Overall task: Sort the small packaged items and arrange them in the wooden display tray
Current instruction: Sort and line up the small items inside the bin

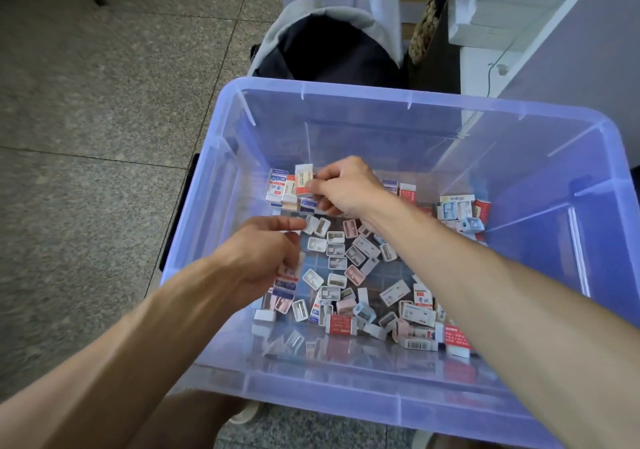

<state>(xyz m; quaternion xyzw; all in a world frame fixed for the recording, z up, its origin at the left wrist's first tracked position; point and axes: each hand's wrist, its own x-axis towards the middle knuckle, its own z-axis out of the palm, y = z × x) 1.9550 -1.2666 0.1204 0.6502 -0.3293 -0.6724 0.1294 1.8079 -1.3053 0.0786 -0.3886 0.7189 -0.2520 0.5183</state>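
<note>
A translucent blue plastic bin point(381, 410) holds several small packaged erasers and pencil sharpeners point(341, 258) scattered over its bottom. My right hand point(346, 188) reaches across to the far left part and pinches a white and red eraser pack point(304, 179), next to a small upright row of packs point(278, 185). My left hand point(263, 251) hovers lower left with curled fingers around a few small packs point(287, 275); its forefinger points toward white sharpeners point(317, 225). No wooden tray is in view.
The bin stands on a speckled tiled floor point(104, 136). Behind it lie a dark backpack with a grey hood point(325, 46) and a white table leg point(382, 5). A white cabinet with a glass top point(519, 25) is at the upper right.
</note>
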